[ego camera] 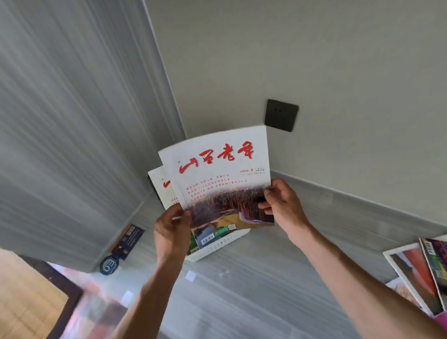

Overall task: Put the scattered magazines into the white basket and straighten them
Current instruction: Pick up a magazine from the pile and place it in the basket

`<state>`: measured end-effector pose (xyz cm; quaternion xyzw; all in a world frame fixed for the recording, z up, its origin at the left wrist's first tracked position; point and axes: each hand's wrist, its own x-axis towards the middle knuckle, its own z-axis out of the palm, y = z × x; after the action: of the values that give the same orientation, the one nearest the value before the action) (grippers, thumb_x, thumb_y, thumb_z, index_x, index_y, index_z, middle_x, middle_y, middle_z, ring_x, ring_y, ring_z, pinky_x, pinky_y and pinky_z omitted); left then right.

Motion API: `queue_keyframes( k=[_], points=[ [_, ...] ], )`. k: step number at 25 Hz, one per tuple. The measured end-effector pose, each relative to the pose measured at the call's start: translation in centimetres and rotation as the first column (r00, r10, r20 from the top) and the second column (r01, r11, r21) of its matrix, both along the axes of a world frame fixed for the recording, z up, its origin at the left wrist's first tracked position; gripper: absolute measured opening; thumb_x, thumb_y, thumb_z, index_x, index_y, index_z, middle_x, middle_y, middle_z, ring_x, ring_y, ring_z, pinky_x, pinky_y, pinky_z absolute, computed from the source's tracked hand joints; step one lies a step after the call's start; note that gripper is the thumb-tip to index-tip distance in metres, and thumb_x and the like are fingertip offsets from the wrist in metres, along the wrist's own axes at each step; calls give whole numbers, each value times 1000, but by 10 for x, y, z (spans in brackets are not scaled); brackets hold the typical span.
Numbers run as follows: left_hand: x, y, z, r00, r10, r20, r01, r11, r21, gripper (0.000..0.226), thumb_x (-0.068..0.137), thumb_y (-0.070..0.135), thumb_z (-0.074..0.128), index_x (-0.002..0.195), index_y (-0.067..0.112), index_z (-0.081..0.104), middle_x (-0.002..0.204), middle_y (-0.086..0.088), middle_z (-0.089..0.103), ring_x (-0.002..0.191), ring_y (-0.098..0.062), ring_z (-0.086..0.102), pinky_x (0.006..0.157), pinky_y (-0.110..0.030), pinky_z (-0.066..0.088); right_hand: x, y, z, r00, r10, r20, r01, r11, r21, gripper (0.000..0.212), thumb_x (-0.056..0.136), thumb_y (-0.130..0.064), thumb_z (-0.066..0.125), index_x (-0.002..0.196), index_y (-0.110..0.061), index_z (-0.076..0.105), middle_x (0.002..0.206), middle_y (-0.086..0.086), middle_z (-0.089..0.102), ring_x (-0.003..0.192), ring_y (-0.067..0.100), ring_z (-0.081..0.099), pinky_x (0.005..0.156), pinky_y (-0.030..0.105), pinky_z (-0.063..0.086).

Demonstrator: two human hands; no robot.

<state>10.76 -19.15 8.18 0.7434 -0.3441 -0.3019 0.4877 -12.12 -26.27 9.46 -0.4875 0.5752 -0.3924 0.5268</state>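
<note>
Both hands pinch the white, red-lettered paper magazine (217, 175) upright over the white perforated plastic basket (219, 245): left hand (171, 230) at its lower left edge, right hand (283, 203) at its right edge.

Two upright magazines (218, 169) stand over the basket (218, 245) at centre, a wall socket (281, 115) behind at one o'clock, more magazines (436, 273) on the floor at four o'clock.

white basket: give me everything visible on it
The white basket looks like plastic, with small slots in its near wall. It sits on the grey floor near the wall corner, mostly hidden behind the held magazine. Magazines stand in it, barcoded covers showing above the rim. Neither hand clearly touches it.
</note>
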Motion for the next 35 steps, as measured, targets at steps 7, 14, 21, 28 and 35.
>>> queue_keyframes(
  k=[7,14,21,28,35],
  points=[
    [57,-17,-11,984,56,169,-59,998,10,22,89,10,63,93,32,64,87,7,71,71,-1,64,66,-28,56,89,-45,-21,952,223,-210,-220,975,35,30,87,-9,59,113,-20,49,109,6,68,95,20,66,79,40,55],
    [64,-26,-67,971,-72,226,20,974,226,14,86,7,65,98,15,70,99,-7,75,79,-26,68,71,-41,60,85,-47,-74,872,206,-445,-150,976,158,39,75,-14,63,110,-27,50,100,0,68,83,14,62,57,21,44],
    [76,-34,-69,934,-171,314,3,882,471,6,84,25,65,83,19,66,85,-5,72,75,-25,63,62,-29,48,59,-19,-90,775,251,-580,-240,966,98,49,84,-9,56,131,-19,50,131,8,61,114,28,61,92,37,49],
    [-51,-4,-51,817,-533,219,516,846,136,27,85,10,65,112,15,65,108,-3,70,95,-21,66,77,-27,49,-42,77,-87,848,48,-528,0,996,89,43,88,-6,55,129,-17,57,134,1,60,121,19,57,102,34,45],
    [-224,29,-51,573,-814,97,788,580,206,49,90,16,63,137,18,53,135,-3,59,118,-20,58,96,-27,43,-219,154,-99,740,-109,-664,336,915,224,48,85,-9,58,133,-12,52,138,11,57,125,27,54,104,36,43]
  ],
)
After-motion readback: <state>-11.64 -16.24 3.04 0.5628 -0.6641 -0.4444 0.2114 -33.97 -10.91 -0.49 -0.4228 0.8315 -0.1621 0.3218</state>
